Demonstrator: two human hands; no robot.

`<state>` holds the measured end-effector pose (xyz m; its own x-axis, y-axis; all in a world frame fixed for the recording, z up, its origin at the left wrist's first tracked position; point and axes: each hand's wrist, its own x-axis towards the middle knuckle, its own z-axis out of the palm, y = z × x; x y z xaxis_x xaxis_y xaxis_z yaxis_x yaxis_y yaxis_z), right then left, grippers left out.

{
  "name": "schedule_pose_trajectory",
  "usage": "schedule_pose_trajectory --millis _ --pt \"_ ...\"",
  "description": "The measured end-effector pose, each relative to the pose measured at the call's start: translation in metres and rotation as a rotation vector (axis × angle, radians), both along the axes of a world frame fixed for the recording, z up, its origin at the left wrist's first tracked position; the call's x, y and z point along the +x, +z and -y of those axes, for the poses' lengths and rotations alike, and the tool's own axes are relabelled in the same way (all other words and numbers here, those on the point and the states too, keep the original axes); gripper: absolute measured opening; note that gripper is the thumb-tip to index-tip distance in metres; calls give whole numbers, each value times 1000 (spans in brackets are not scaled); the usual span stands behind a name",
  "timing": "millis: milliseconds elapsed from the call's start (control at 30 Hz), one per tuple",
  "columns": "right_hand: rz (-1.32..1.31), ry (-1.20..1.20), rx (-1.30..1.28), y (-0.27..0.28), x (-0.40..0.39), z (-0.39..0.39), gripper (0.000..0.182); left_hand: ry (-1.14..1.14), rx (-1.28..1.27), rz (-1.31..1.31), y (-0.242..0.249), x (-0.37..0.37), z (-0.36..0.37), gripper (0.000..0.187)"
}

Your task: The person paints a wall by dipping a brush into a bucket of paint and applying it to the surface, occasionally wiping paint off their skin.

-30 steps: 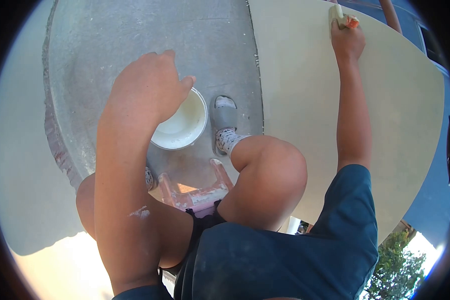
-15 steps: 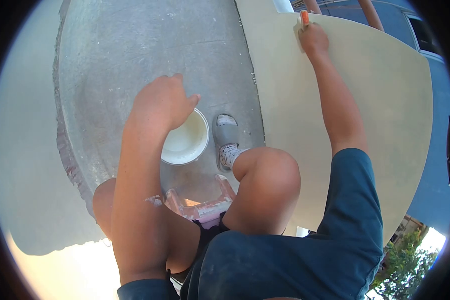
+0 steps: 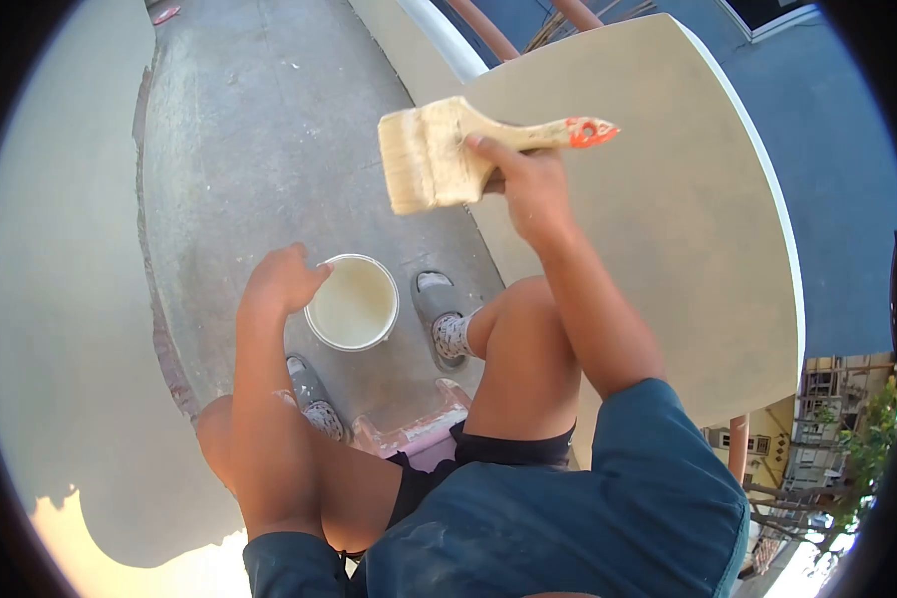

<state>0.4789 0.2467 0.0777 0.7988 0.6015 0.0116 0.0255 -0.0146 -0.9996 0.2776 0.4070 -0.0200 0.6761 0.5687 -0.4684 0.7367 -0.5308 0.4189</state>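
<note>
My right hand [image 3: 533, 184] grips a wide paintbrush [image 3: 447, 154] by the base of its handle, thumb across its face. Pale cream paint coats the bristles, which point left, and the handle ends in an orange-red tip. Held up in the air, the brush overlaps the floor and part of the pale wall panel [image 3: 648, 219] in this view. A round white bucket [image 3: 352, 302] with pale liquid inside stands on the floor in front of my feet. My left hand [image 3: 284, 281] hangs beside it with thumb and fingers apart, the thumb tip overlapping the bucket's rim.
Paint-marked pink stool [image 3: 424, 434] is between my legs. Grey sandals [image 3: 434, 309] are on my feet. A pale wall [image 3: 60, 279] runs along the left, with a rough edge at the grey floor [image 3: 269, 120]. Reddish pipes [image 3: 483, 30] rise behind the panel.
My right hand has come back from the panel's far edge toward me, and the brush now shows broadside. My left hand appears lower and farther from the camera, close to the bucket; the view has shifted.
</note>
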Motion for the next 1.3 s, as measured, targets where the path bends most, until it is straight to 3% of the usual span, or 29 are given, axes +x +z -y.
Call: schedule_pose_trajectory --millis 133,233,300,400,533,633,800,867,967,1100,1167,1300 --pt "-426 146 76 -30 -50 18 33 -26 -50 -12 -23 -46 30 46" --pt "-420 236 59 -35 -54 23 31 -90 -197 78 -45 -75 65 39" --pt "-472 243 105 -42 -54 19 31 -258 -159 -112 -65 -77 100 44" --pt "-561 246 138 -50 -71 2 29 -440 -396 -359 -75 -59 171 63" --pt "-594 319 138 -58 -95 -1 30 -179 -396 -213 -185 -82 253 76" --pt "-556 377 79 -59 -109 3 30 -84 -454 -190 -204 -99 272 85" --pt "-584 432 5 -48 -110 2 32 -157 -555 -322 -215 -84 260 86" --pt "-566 469 -18 -58 -104 -6 34 -96 -570 -58 -233 -95 261 79" --pt "-610 391 -100 -80 -86 -27 35 -118 -784 -36 -250 -93 254 77" --pt "-563 324 -71 -97 -107 -46 34 -238 -702 -42 -257 -120 228 77" --pt "-533 301 -49 -105 -111 -44 33 -93 -756 -40 -243 -121 206 75" --pt "-441 239 52 -105 -115 -41 31 -170 -658 -22 -273 -142 180 74"
